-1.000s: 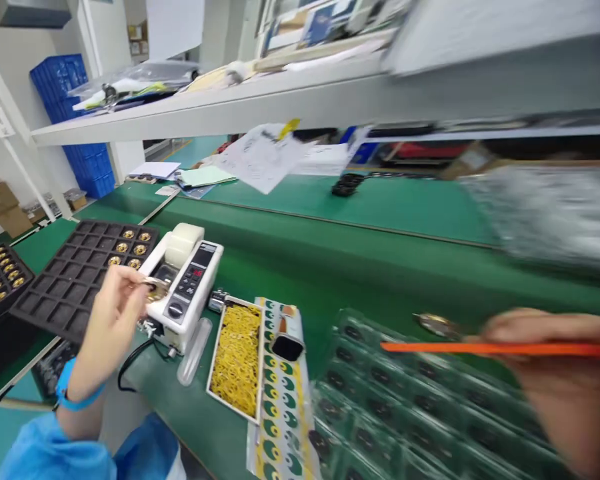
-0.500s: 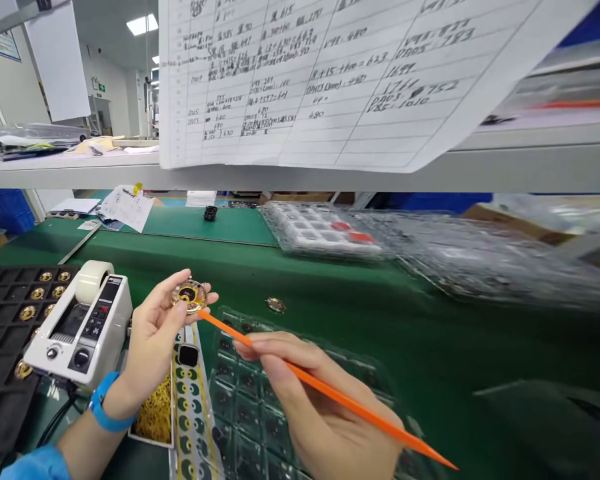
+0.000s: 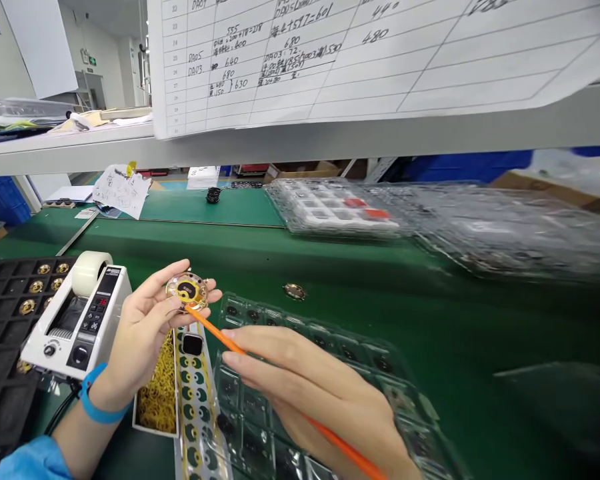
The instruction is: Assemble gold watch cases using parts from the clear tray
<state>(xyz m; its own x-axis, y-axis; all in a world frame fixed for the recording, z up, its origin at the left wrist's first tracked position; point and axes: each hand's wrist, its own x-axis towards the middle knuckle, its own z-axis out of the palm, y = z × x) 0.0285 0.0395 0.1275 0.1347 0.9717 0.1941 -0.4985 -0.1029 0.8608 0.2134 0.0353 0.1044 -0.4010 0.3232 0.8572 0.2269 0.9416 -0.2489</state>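
My left hand [image 3: 153, 303] pinches a round gold watch case [image 3: 194, 279] between thumb and fingers, its inner side with a black and yellow centre turned toward me. My right hand [image 3: 320, 393] is closed around a thin orange stick [image 3: 213, 328] with a pointed end. The stick's tip touches the lower part of the watch case, close to my left thumb. A similar round metal piece [image 3: 295, 291] lies alone on the green bench. Beneath my right hand is a clear plastic tray [image 3: 245, 413] with dark parts in its pockets, partly hidden by the hand.
A white tape dispenser [image 3: 77, 320] stands at left beside a black tray [image 3: 3, 333] of gold cases. A box of yellow rings [image 3: 157, 393] and a sticker sheet [image 3: 195, 407] lie below my left hand. Clear trays [image 3: 340, 213] sit behind. A written sheet [image 3: 330, 80] hangs from a shelf.
My right hand has turned over, its back now facing up, and the stick's tip has shifted left onto the watch case. The view has tilted down slightly.
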